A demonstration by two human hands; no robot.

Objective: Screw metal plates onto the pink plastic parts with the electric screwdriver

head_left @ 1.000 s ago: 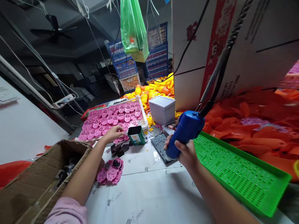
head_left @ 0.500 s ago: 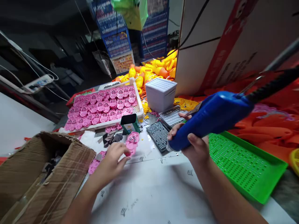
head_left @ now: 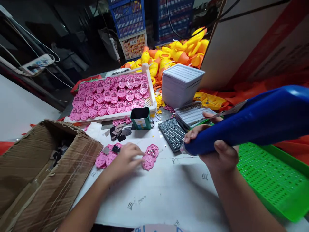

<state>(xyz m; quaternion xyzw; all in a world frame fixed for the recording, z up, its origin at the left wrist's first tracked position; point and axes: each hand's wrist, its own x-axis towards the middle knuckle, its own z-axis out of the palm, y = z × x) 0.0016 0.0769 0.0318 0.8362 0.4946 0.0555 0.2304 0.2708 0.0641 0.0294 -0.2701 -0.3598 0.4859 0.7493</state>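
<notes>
My right hand is wrapped round a blue electric screwdriver, its tip pointing down-left over the table. Metal tweezers also stick out between the fingers of that hand. A pink plastic part with small metal pieces at its upper end lies on the white sheet. The fingertips of my left hand are at its left edge, fingers apart and not closed round it. More pink parts, bearing grey and black squares, lie just left of that hand and are partly hidden by it.
A dark screw tray and a green tin stand ahead, near loose dark squares. Behind are a white crate of pink parts and stacked white trays. A cardboard box is left, a green basket right.
The pink part in my left fingers has been laid flat on the sheet, and the fingers have loosened. My right hand still holds the screwdriver. The whole view has shifted.
</notes>
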